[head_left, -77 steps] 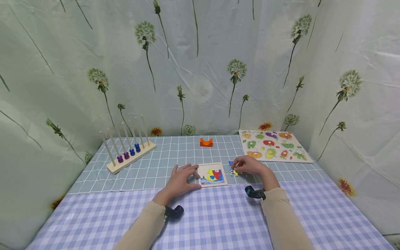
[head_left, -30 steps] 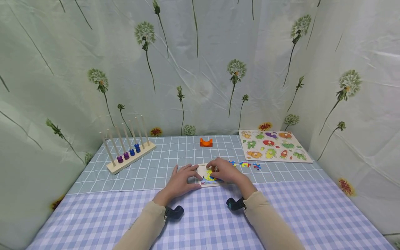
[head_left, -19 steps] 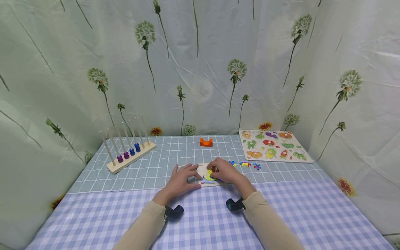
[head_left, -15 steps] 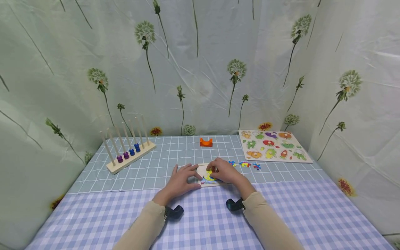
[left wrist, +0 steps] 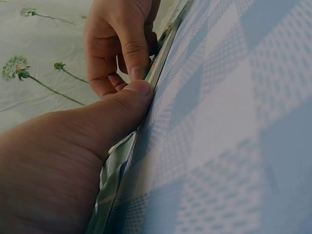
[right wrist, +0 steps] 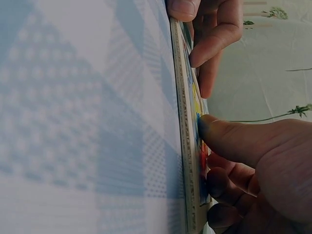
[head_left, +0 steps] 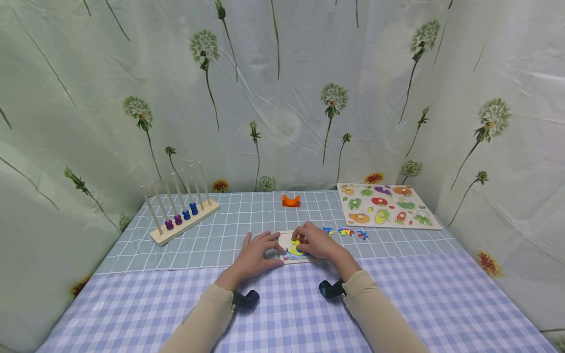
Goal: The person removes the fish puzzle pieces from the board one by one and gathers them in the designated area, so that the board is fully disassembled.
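Note:
A small jigsaw puzzle in a wooden frame [head_left: 290,262] lies on the table before me, its picture partly filled in yellow, blue and red. My left hand [head_left: 255,255] rests at the frame's left side, fingers spread, the thumb touching the near left corner. Over the puzzle, my right hand [head_left: 315,241] pinches a puzzle piece [head_left: 296,249] between thumb and fingers; the hand hides much of the piece and the frame's right part. In the right wrist view, the right thumb [right wrist: 229,136] touches the puzzle's surface.
Several loose puzzle pieces [head_left: 346,232] lie right of the frame. A vegetable peg board [head_left: 388,206] is at the back right. An orange arch block [head_left: 291,201] stands at the back, and a peg rack [head_left: 185,223] with purple and blue beads at the left.
My right hand has moved left from the loose pieces onto the puzzle, carrying one piece. Over the last second it has barely moved. The left hand has stayed at the frame.

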Demonstrator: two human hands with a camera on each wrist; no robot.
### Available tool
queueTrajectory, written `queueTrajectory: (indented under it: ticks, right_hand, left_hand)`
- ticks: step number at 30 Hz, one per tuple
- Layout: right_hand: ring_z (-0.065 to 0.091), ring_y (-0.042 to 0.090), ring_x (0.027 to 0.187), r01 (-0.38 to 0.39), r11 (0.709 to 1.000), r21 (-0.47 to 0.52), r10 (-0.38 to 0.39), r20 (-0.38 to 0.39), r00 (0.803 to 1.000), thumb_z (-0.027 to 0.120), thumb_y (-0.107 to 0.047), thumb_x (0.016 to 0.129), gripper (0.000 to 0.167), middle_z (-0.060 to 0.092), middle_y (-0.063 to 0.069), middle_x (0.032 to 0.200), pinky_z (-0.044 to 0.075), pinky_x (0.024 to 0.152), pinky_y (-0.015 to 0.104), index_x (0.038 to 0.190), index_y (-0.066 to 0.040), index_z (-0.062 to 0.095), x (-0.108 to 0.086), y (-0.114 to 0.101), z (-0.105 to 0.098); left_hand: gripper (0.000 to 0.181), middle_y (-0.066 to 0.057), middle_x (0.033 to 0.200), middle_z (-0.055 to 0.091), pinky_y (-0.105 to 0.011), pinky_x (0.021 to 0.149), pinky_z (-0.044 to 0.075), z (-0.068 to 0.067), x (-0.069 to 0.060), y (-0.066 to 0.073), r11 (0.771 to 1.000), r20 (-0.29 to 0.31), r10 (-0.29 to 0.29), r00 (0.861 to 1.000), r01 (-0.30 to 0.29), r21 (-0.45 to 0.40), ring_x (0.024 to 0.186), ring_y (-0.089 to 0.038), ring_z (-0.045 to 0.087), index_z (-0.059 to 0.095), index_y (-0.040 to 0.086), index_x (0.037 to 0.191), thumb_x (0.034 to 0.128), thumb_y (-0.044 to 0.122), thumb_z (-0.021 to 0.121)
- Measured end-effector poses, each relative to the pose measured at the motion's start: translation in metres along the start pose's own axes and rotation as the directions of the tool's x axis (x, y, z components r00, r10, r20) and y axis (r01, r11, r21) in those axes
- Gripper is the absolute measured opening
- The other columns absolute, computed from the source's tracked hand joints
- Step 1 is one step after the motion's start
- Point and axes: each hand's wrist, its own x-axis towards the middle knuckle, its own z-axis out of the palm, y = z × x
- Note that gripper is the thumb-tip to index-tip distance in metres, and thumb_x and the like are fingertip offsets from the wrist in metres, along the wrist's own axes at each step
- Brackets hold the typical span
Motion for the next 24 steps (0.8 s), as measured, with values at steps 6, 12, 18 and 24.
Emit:
queueTrajectory:
  ticks: [6,12,18,24]
  right_hand:
    - [0.051,0.015,0.083,-0.001,1.000,0.002,0.001,0.004,1.000,0.071,-0.016,0.092,0.018,0.056,0.001,0.099,0.048,0.076,0.032,0.107,-0.022,0.063,-0.0013,-0.0013,-0.0015]
    - [0.052,0.015,0.082,0.018,0.999,0.031,-0.018,0.009,1.000,0.071,-0.014,0.092,0.021,0.057,0.001,0.096,0.047,0.076,0.031,0.107,-0.021,0.059,-0.0008,0.0003,-0.0027]
    - [0.052,0.015,0.079,0.028,0.997,0.071,-0.029,0.014,0.999,0.072,-0.012,0.091,0.023,0.057,0.000,0.092,0.046,0.073,0.029,0.106,-0.021,0.057,-0.0004,0.0032,-0.0042]
    - [0.054,0.015,0.078,0.037,0.996,0.081,-0.039,0.032,0.999,0.070,-0.011,0.092,0.023,0.060,-0.001,0.090,0.048,0.072,0.029,0.107,-0.022,0.056,-0.0020,0.0035,-0.0077]
  left_hand:
    - [0.023,0.002,0.154,0.050,-0.075,0.117,0.005,-0.0001,-0.0002,0.0006,1.000,0.005,-0.006,1.000,0.006,0.002,0.150,-0.032,0.035,0.074,0.034,0.101,0.0825,0.046,0.078]
    - [0.023,0.002,0.154,0.049,-0.074,0.118,0.005,0.0007,0.0003,-0.0005,1.000,0.005,-0.004,1.000,0.004,0.006,0.150,-0.032,0.035,0.074,0.034,0.102,0.0825,0.046,0.078]
    - [0.023,0.002,0.154,0.049,-0.074,0.118,0.004,0.0009,0.0002,-0.0013,1.000,0.008,-0.001,1.000,0.001,0.000,0.150,-0.032,0.034,0.074,0.034,0.102,0.0829,0.047,0.077]
    - [0.023,0.002,0.154,0.049,-0.074,0.118,0.004,0.0003,-0.0002,-0.0007,1.000,0.011,-0.002,1.000,0.002,-0.008,0.150,-0.032,0.034,0.074,0.034,0.102,0.0832,0.047,0.077]
